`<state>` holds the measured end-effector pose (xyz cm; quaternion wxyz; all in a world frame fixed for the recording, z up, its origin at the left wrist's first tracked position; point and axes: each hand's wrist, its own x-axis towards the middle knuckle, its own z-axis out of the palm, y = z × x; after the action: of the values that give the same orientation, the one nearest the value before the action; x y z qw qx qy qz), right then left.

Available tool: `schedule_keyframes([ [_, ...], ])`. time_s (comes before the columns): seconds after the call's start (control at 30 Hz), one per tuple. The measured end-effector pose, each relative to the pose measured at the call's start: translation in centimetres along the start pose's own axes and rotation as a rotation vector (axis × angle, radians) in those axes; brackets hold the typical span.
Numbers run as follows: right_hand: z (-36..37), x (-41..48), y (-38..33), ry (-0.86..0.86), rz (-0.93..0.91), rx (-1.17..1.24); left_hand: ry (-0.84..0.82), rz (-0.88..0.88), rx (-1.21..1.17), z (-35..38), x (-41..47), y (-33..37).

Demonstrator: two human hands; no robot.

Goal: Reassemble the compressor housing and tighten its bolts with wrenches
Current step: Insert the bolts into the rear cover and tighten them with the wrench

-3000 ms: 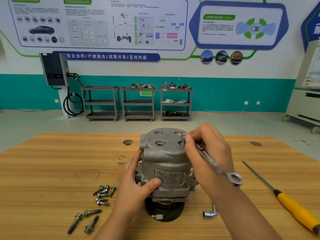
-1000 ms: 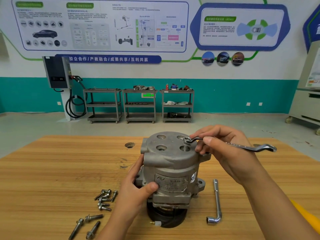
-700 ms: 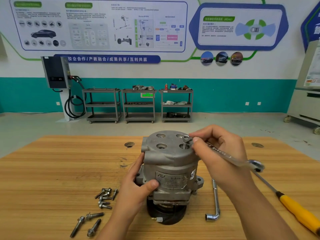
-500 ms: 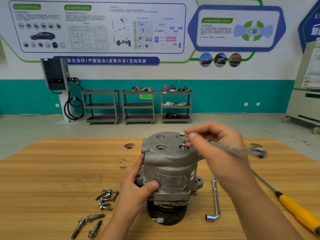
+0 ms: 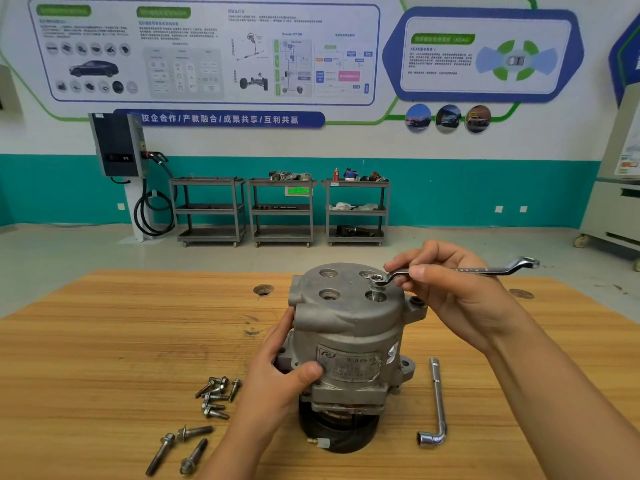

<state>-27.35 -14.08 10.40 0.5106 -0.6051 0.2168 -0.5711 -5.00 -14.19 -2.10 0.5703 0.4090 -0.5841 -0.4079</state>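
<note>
The right hand (image 5: 460, 299) pinched the shank of a polished offset ring spanner (image 5: 485, 270), its ring seated on a threaded bolt (image 5: 376, 287) that stood proud of the cast-grey cylindrical compressor housing (image 5: 349, 327), upright mid-table. The left hand (image 5: 277, 372) gripped the housing's side, its fingers hidden behind. Flanged bolts (image 5: 216, 396) and an L-shaped socket wrench (image 5: 437, 403) lay on the grained wooden table (image 5: 104, 341). Steel carts (image 5: 282, 209) lined the teal wall.

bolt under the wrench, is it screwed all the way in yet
No, the bolt stands proud of the compressor top, threads showing below the wrench ring.
</note>
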Motion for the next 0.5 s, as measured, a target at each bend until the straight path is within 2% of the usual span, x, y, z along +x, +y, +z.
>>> schedule_keyframes([
  [0.27, -0.1, -0.4, 0.8, -0.021, -0.027, 0.051, -0.008, 0.018, 0.004, -0.1, 0.0, 0.0],
  [0.37, 0.5, -0.7, 0.3, 0.036, -0.117, -0.133, -0.007, 0.021, 0.013, 0.0, 0.0, 0.1],
  [0.5, 2.1, -1.9, 0.8, 0.241, -0.279, -0.443, 0.023, 0.025, 0.019, 0.2, -0.1, 0.2],
])
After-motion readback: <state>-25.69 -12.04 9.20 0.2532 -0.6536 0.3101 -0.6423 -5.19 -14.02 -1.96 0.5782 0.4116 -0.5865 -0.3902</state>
